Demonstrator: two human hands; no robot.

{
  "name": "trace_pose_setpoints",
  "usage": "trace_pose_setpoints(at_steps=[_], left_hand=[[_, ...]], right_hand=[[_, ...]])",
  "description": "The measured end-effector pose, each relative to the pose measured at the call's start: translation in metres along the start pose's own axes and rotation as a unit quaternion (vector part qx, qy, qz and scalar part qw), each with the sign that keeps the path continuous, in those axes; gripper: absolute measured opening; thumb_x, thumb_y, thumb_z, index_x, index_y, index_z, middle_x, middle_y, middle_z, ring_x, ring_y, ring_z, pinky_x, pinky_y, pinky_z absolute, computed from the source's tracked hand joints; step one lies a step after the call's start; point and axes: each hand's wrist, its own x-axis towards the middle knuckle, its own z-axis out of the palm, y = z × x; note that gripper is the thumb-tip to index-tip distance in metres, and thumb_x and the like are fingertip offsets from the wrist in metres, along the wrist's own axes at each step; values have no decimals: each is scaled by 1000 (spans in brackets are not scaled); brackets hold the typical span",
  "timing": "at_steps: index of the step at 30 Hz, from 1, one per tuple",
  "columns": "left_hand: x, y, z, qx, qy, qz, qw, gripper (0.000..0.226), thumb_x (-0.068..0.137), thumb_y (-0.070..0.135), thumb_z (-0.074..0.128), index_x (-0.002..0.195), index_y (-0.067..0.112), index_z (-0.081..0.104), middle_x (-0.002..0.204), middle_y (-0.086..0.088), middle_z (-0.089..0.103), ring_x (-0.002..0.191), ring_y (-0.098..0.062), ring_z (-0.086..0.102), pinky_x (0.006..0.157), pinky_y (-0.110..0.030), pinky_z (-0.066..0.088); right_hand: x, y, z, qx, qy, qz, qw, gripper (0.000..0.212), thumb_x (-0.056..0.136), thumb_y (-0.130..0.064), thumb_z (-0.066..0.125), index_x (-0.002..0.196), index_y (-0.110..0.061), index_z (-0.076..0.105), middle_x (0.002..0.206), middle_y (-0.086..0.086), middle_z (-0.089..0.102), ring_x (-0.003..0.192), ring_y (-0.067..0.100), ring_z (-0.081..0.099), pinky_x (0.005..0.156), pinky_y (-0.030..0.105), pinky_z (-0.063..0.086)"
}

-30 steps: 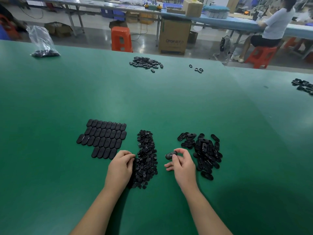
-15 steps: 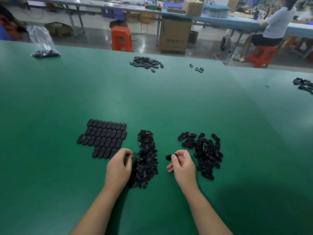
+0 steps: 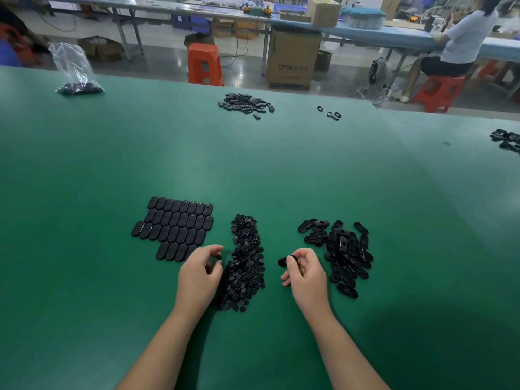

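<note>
On the green table (image 3: pixel 281 170) lie three groups of black plastic parts. At the left, several oval pieces (image 3: pixel 176 228) are laid flat in neat rows. In the middle runs a long heap of small round parts (image 3: pixel 246 260). A loose pile of oval shells (image 3: pixel 344 251) lies at the right. My left hand (image 3: pixel 201 273) sits at the heap's left edge and pinches one small round part (image 3: pixel 219 257) between thumb and fingertips. My right hand (image 3: pixel 305 274) holds one oval shell (image 3: pixel 284 261) between thumb and fingers, just left of the loose pile.
Far across the table lie another heap of black parts (image 3: pixel 246 104), a few loose rings (image 3: pixel 330 114) and a clear bag of parts (image 3: pixel 77 77) at the far left. More parts (image 3: pixel 506 139) lie at the right edge. Beyond are an orange stool (image 3: pixel 204 64), a cardboard box (image 3: pixel 292 60) and a seated person (image 3: pixel 455 43).
My left hand has lifted off the heap's edge with a small round part between its fingertips. My right hand has stayed almost still with the oval shell.
</note>
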Motion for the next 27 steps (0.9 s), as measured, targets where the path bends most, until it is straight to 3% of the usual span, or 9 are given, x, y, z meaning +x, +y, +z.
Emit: trace_pose_setpoints(at_steps=[5,12,18,22,27], left_hand=[[1,2,0,9,-2,2,1000,33,88,2,68,115,21,70,94,20,62,85,7,54,68,-1,39],[1,3,-1,2,7,-20,1000,19,88,8,71,99,24,71,77,16,62,73,2,58,60,-6,40],[0,4,-1,-6,14,-21,1000,20,91,9,69,105,22,74,87,17,65,77,8,58,68,-6,42],[0,4,-2,-17,17,-11,1000,26,90,3,66,109,18,73,96,13,67,85,3,59,82,-21,50],[0,2,-2,-23,12,-4,1000,31,89,-1,63,107,22,75,96,18,66,80,7,58,74,-16,46]], right_hand=[[0,0,0,2,2,-4,1000,7,101,-18,59,95,-19,55,75,-1,69,63,12,67,60,27,57],[1,1,1,1,-1,-12,1000,5,101,-17,59,98,-21,57,76,-5,72,64,13,69,60,27,58],[0,-2,2,-2,-15,-11,1000,27,101,-19,59,115,-43,58,78,-7,75,67,10,71,66,22,58],[1,0,1,-12,-8,-10,1000,18,102,-17,59,116,-26,65,82,-11,74,68,11,71,64,24,59],[1,-1,2,-2,-9,-7,1000,19,101,-15,59,116,-26,65,83,-7,75,69,12,71,65,25,60]])
